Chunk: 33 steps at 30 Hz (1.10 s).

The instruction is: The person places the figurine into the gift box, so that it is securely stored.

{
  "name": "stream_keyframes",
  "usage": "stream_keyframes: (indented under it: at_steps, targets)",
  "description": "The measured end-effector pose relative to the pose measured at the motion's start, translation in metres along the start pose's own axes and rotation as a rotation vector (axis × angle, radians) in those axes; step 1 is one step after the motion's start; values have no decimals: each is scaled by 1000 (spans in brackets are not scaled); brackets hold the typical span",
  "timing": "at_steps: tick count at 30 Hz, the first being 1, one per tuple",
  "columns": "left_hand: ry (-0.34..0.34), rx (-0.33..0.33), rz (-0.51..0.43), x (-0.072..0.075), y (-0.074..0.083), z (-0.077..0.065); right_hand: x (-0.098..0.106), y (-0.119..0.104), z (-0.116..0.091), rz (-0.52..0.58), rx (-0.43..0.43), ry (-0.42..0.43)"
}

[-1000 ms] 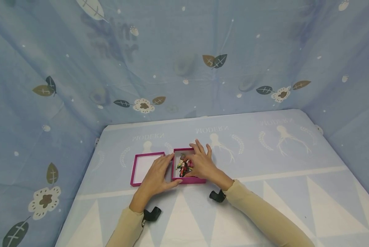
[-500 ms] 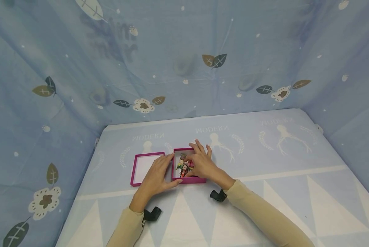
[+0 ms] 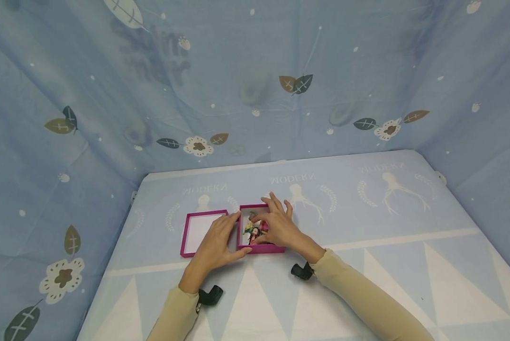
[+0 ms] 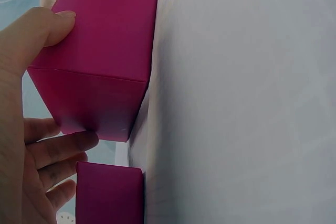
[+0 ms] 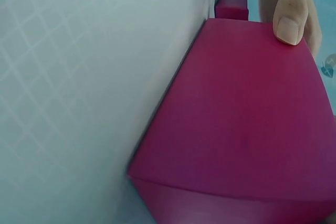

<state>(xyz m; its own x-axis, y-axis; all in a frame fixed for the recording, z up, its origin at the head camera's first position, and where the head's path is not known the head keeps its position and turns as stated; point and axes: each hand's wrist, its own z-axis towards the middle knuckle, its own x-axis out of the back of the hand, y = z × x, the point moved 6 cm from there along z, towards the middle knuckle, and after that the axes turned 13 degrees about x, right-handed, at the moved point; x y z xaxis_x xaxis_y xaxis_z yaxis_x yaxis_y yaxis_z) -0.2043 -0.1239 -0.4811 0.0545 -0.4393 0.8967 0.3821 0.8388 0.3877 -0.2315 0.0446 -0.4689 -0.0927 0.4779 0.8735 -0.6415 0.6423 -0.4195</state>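
Observation:
An open magenta box (image 3: 261,249) with a white inside holds several small colourful figurines (image 3: 250,227). One figurine (image 3: 255,233), dark-haired and in red, lies near the front wall. My left hand (image 3: 215,244) grips the box's front left corner; in the left wrist view the thumb presses the front wall and fingertips (image 4: 84,141) touch the left side. My right hand (image 3: 280,229) reaches into the box from the right, its thumb and index finger curled about the dark-haired figurine, the other fingers raised over the back rim. The right hand covers the box's right part.
A shallow magenta lid (image 3: 182,239) with a white inside lies face up just left of the box, partly behind the left hand. Both stand on a patterned cloth-covered table (image 3: 366,284). Blue printed curtains (image 3: 238,71) hang at the back and sides.
The dark-haired figurine has shifted and turned slightly, and its front shows more plainly. The right thumb and index finger have moved a little; the left hand and box have stayed still.

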Motion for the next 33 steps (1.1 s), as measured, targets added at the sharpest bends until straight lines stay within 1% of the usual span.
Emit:
stream_keyframes:
  at_steps: [6,21,33]
  targets:
    - [0,-5,0,0,1,0,-1,1,0,7,-7,-8]
    - [8,-11,0,0,0,0,-1,-1,-1,15,16,43]
    - [9,-14,-6,0,0,0,1,-3,-1,9,30,58]
